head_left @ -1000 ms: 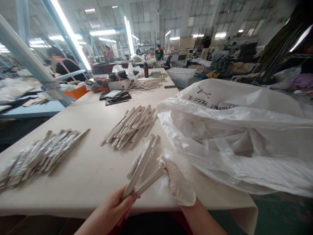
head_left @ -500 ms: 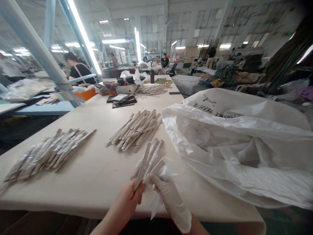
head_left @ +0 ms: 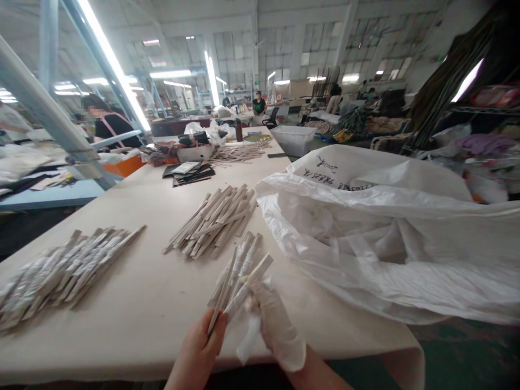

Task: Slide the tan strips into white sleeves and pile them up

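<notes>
My bare left hand (head_left: 200, 340) is closed around the lower ends of flat beige strips (head_left: 222, 292). A white glove covers my right hand (head_left: 279, 320), its fingers bent round another flat strip (head_left: 260, 266) that slants up from the left hand. Thin clear plastic film (head_left: 248, 338) hangs below the right fingers and clings to that strip. Just beyond both hands lie bundled strips wrapped in white film (head_left: 245, 260). Farther up the table is a loose pile of bare strips (head_left: 217, 219). At the left, several film-wrapped strip bundles (head_left: 77, 265) lie side by side.
A large white plastic bag (head_left: 365, 238) with handwriting lies open along the table's right side. Dark flat pieces (head_left: 190, 172), a brown bottle (head_left: 238, 130) and more strips (head_left: 239, 153) are at the far end. A blue metal post (head_left: 52, 108) rises at left. People work in the background.
The view has turned slightly right, so the table's contents appear farther left. My right fingers have moved up along the slanting strip. The left hand keeps its hold.
</notes>
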`<action>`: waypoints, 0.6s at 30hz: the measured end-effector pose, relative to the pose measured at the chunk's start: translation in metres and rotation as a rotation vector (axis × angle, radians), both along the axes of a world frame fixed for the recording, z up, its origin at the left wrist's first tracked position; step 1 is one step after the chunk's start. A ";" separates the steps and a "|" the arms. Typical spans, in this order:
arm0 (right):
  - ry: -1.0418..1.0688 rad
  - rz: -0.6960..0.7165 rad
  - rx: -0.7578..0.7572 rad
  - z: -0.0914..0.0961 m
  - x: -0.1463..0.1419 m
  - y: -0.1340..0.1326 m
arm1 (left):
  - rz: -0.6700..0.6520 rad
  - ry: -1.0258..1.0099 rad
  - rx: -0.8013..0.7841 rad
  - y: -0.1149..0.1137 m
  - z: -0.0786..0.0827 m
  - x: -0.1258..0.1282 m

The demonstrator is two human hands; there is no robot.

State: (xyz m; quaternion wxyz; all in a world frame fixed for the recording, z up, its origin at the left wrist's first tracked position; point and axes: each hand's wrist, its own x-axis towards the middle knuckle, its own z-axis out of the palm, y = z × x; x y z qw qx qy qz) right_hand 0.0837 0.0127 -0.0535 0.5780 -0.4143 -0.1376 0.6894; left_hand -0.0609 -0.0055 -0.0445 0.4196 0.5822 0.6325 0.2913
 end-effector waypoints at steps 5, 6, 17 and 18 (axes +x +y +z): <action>0.170 -0.012 -0.072 -0.006 -0.006 -0.004 | -0.077 0.104 0.027 0.003 0.001 0.010; 0.182 -0.072 -0.057 -0.005 -0.004 -0.003 | -0.075 0.119 0.036 0.003 0.000 0.010; 0.395 0.002 -0.015 -0.004 0.021 0.011 | -0.116 0.237 0.098 0.047 0.013 0.012; 0.403 0.019 -0.012 -0.005 0.025 0.011 | -0.126 0.265 0.142 0.053 0.016 0.011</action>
